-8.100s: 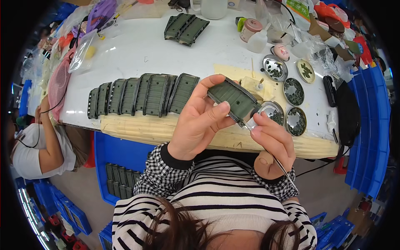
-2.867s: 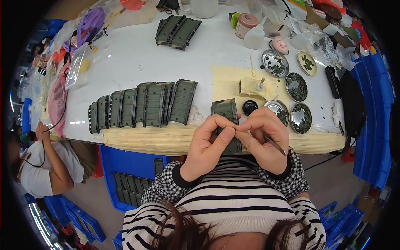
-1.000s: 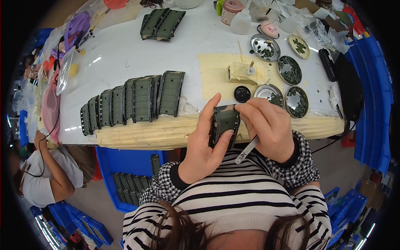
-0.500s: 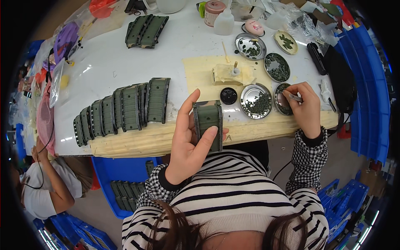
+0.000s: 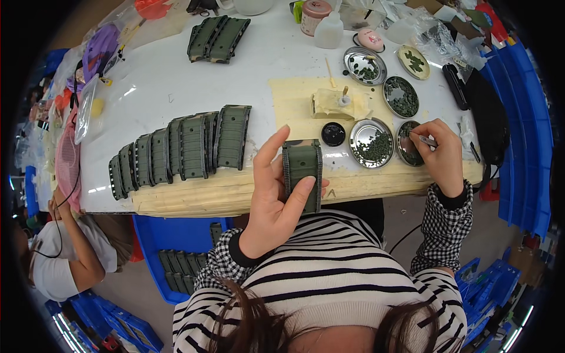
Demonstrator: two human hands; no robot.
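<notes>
My left hand [image 5: 268,206] holds a curved dark green plastic piece [image 5: 303,157] with ridged side edges and a camouflage-patterned end. The thumb lies on its face, and the other fingers are partly hidden behind it. My right hand [image 5: 445,154] is closed on metal tweezers [image 5: 429,142], with its fingertips over a small round dish [image 5: 407,154] of dark bits. Whether the tips hold a bit is too small to tell. Beside that dish, a metal dish [image 5: 355,154] holds loose green bits. A small black pot [image 5: 333,134] stands between it and the green piece.
Similar green pieces [image 5: 194,147] stand in a row on the left, and more [image 5: 219,40] lie farther back. A taped block [image 5: 329,105], other dishes [image 5: 401,97] and a squeeze bottle [image 5: 329,30] stand beyond. A blue bin [image 5: 147,235] sits below the table; a person [image 5: 70,253] is at left.
The view has shifted slightly, so the table's things appear a little farther right. My left hand still holds the green piece, and my right hand stays at the small dish with the tweezers.
</notes>
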